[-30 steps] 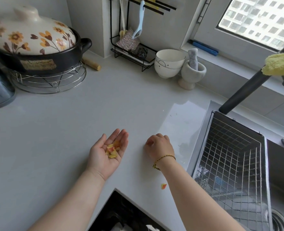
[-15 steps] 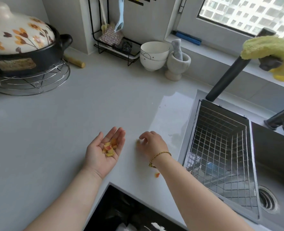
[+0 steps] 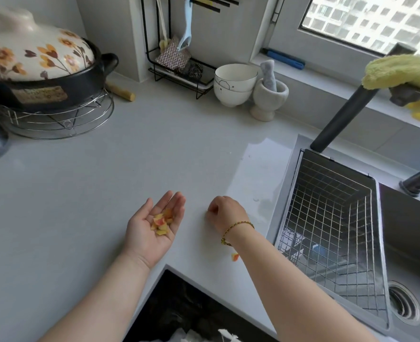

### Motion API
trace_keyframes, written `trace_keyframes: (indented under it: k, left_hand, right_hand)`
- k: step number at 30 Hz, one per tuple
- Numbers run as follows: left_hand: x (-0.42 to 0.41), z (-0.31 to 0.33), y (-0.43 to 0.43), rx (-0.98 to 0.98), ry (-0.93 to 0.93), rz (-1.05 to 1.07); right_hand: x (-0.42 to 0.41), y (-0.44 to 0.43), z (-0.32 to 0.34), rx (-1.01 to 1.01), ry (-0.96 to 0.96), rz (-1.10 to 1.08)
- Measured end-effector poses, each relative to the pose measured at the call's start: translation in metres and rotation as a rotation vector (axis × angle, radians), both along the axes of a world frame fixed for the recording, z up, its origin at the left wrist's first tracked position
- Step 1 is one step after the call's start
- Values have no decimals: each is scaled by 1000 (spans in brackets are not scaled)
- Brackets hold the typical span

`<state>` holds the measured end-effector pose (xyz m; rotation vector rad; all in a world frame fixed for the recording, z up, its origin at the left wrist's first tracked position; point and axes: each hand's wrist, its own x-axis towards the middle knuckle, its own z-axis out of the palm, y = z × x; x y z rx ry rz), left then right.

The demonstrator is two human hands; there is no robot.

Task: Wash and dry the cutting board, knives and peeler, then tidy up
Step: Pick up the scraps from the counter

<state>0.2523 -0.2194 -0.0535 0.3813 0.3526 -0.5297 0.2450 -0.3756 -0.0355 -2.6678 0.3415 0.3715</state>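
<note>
Pink-yellow scraps (image 3: 161, 224) on open left hand (image 3: 143, 234), right hand (image 3: 227, 214) curled on counter (image 3: 105, 181), grip unclear

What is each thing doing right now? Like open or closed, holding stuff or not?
Left hand: open, palm up, carrying peel bits.
Right hand: fingers curled, knuckles up, on the counter; holding anything, can't tell.
Loose peel bit: lying on counter.
Pot: lid on, sitting on wire stand.
Bowls: stacked, upright.
Peeler: hanging up.
Cloth: draped over the tap.
</note>
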Motion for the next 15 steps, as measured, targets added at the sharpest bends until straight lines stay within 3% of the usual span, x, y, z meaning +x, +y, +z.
trace_keyframes:
  k: [4, 9, 15]
  left_hand:
    - [-2, -1, 0, 4, 3, -9]
    - [0, -4, 1, -1, -7, -23]
    - [4, 1, -19, 3, 29, -49]
  right_hand:
    - [0, 0, 3, 7, 22, 31]
    - [-36, -23, 19, 158, -46, 13]
    - [-75, -28, 18, 73, 94, 74]
